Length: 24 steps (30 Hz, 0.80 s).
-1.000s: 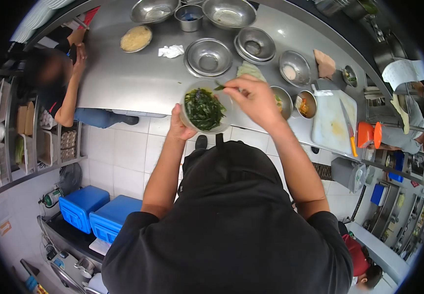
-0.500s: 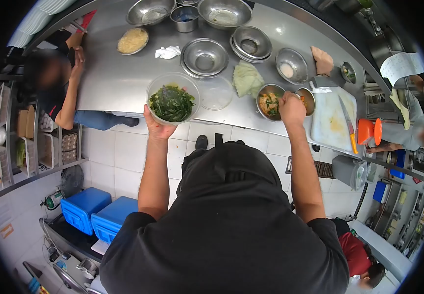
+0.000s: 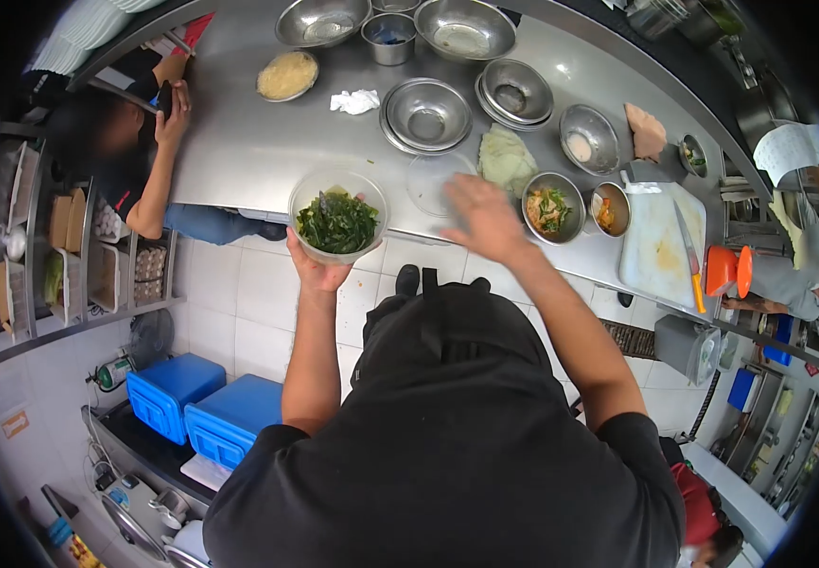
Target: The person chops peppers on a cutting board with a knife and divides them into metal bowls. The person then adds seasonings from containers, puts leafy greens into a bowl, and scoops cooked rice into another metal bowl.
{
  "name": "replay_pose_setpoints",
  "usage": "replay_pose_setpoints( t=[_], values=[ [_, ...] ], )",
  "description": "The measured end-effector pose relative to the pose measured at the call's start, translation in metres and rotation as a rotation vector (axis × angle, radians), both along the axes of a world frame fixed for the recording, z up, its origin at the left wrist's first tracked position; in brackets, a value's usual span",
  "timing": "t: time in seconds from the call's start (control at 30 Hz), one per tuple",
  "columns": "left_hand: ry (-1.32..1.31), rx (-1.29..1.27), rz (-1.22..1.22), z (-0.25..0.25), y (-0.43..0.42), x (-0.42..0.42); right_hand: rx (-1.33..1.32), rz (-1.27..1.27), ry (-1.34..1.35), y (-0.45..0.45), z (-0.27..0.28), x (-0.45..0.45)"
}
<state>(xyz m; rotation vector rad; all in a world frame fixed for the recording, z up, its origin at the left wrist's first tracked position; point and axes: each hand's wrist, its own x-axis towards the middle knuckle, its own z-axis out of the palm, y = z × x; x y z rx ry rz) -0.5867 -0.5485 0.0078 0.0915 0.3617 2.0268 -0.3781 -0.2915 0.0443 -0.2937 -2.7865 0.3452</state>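
My left hand [image 3: 317, 267] holds a clear plastic bowl [image 3: 380, 202] from below and the side, at the counter's front edge. Dark green chopped leaves [image 3: 337, 222] fill its bottom. Over the counter edge, my right hand [image 3: 485, 218] has its fingers spread and slightly blurred, with nothing seen in them. It is beside a clear round lid [image 3: 425, 186] lying on the steel. To its right stand a metal bowl of orange and green food [image 3: 549, 210] and a smaller metal bowl with orange food [image 3: 608, 210]. A pale green cabbage leaf [image 3: 507, 159] lies behind.
The steel counter [image 3: 239, 161] also bears stacked metal bowls [image 3: 426, 114], a bowl of shredded pale food [image 3: 287, 75], a white cloth [image 3: 354, 101] and a cutting board [image 3: 660, 241] with a knife [image 3: 688, 246]. A person [image 3: 144, 156] is at the left, another at the far right.
My right hand went from the leaves in the bowl to the metal bowl of food, then came back left with fingers spread. The clear bowl moved left and off the lid area, still in my left hand.
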Motion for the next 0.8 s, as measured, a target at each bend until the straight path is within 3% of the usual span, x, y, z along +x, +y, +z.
replay_pose_setpoints(
  t=[0.07, 0.2, 0.23, 0.5, 0.63, 0.7, 0.77, 0.8],
  values=[
    [0.005, 0.011, -0.009, 0.002, -0.005, -0.004, 0.145, 0.041, -0.044, -0.016, -0.035, -0.005],
    [0.034, 0.014, -0.018, 0.001, -0.009, -0.016, 0.045, 0.120, -0.146, -0.030, -0.064, 0.013],
    [0.038, -0.010, -0.012, 0.001, -0.012, -0.018, 0.123, 0.159, -0.112, -0.031, -0.068, 0.022],
    [0.008, -0.064, -0.096, -0.020, -0.015, -0.028, -0.050, -0.123, -0.108, -0.033, -0.011, 0.005],
    [-0.029, -0.050, -0.139, -0.011, 0.013, -0.026, 0.096, -0.157, -0.382, -0.037, -0.081, 0.010],
    [0.065, -0.016, -0.147, -0.008, 0.021, -0.030, 0.307, -0.139, -0.179, -0.053, -0.108, 0.025],
    [0.031, -0.014, -0.160, 0.006, 0.027, -0.030, 0.232, -0.135, -0.033, -0.064, -0.104, 0.037],
    [-0.011, 0.037, -0.200, -0.012, 0.027, -0.040, 0.154, -0.123, -0.001, -0.065, -0.087, 0.041]
  ],
)
